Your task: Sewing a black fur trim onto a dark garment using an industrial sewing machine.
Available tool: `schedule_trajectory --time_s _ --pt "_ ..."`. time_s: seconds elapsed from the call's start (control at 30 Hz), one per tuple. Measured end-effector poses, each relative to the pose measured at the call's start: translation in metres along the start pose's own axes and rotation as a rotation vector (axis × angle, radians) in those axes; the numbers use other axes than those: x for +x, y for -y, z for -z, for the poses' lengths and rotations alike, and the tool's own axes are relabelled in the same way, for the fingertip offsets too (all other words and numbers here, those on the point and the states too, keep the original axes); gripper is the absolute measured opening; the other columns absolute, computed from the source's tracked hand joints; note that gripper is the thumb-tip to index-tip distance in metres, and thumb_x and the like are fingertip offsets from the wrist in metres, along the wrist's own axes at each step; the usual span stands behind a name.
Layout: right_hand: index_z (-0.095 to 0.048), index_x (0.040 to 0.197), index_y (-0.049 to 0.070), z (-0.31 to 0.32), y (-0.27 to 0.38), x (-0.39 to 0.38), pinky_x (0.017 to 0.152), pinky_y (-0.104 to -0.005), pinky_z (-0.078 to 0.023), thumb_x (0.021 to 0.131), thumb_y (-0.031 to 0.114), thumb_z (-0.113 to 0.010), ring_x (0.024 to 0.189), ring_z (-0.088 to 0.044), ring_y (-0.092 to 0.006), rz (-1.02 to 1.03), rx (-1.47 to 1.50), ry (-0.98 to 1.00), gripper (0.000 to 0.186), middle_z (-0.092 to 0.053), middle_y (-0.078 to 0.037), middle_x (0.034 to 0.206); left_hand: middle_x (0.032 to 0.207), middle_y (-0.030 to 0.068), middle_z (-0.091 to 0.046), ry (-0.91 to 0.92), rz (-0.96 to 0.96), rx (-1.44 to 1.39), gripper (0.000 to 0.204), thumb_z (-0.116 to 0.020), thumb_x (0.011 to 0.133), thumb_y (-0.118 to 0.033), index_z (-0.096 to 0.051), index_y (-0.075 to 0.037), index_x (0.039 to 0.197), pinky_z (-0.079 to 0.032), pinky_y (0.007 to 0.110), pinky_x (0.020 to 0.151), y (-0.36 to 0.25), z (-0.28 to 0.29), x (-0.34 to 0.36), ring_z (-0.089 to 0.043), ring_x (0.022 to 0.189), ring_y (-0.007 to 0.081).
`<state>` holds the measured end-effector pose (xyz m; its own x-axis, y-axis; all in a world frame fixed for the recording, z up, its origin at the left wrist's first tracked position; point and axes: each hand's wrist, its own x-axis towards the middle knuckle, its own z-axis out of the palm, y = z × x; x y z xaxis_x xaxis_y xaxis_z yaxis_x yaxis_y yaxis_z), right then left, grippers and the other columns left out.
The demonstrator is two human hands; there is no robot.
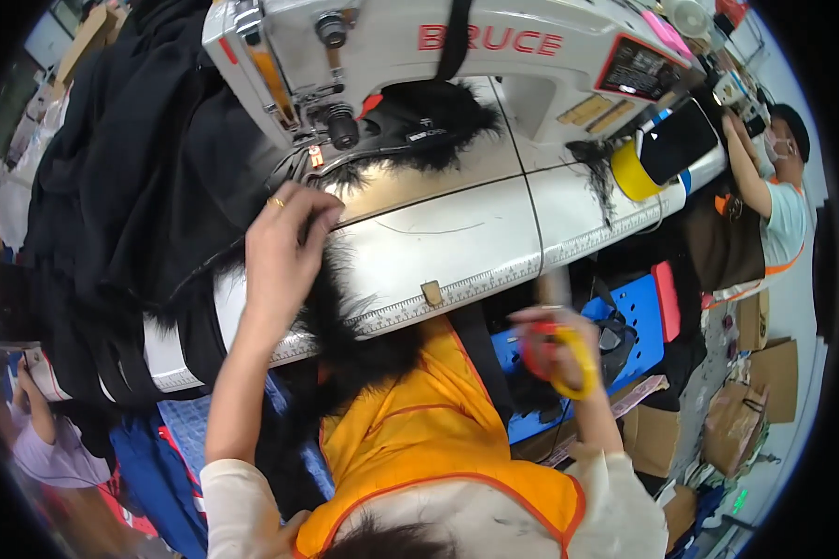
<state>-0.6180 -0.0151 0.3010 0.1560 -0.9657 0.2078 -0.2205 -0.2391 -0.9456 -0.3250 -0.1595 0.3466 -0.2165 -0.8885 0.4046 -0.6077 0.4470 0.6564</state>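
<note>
The left hand (284,247) is pressing black fur trim (345,326) flat on the desk (457,242), just near the sewing machine (419,47), fingers spread, grasping nothing. The right hand (555,349) is clenched around yellow-handled scissors (569,359) at the near right. Judged best practice: keeping the trim taut, with blades pointing away from the pinning fingers.

black fur trim (345,345): shaggy | sewing machine (494,47): glossy enamelled metal | scissors (564,359): glossy plastic handles | table (466,242): smooth, matt
</note>
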Motion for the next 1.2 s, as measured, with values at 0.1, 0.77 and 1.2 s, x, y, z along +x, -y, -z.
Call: schedule_trajectory --time_s 0.1,0.77,1.2 --pt "-0.053 0.12 -0.004 0.09 -0.013 -0.04 0.068 -0.0236 -0.044 0.096 0.041 -0.044 0.073 -0.056 -0.0111 -0.262 0.203 -0.656 0.051 -0.064 -0.005 0.089 0.078 0.0111 -0.06 -0.021 0.037 0.097 0.008 -0.064 0.079 -0.006 -0.062 0.0 0.084 -0.045 0.033 0.06 0.027 0.007 0.025 -0.058 0.066 0.0268" --pt "-0.043 0.131 0.0 0.445 -0.205 0.121 0.1 -0.034 -0.037 0.091 0.022 -0.05 0.116 -0.05 -0.0261 -0.27 -0.691 -0.417 0.046 -0.049 -0.015 0.13 0.069 0.0018 -0.055 -0.102 0.041 0.448 0.012 -0.072 0.073 -0.019 -0.072 -0.013 0.084 -0.044 0.031 0.052 0.068 -0.012 0.043 -0.055 0.06 0.0178" --pt "-0.04 0.135 0.004 0.315 -0.115 0.076 0.106 -0.0352 -0.027 0.098 0.048 -0.03 0.124 -0.041 -0.0211 0.107 0.851 -0.044 0.059 -0.045 -0.009 0.136 0.069 0.0014 -0.054 -0.136 -0.043 0.437 0.012 -0.071 0.074 -0.018 -0.071 -0.013 0.085 -0.044 0.031 0.053 0.069 -0.014 0.042 -0.056 0.061 0.0173"
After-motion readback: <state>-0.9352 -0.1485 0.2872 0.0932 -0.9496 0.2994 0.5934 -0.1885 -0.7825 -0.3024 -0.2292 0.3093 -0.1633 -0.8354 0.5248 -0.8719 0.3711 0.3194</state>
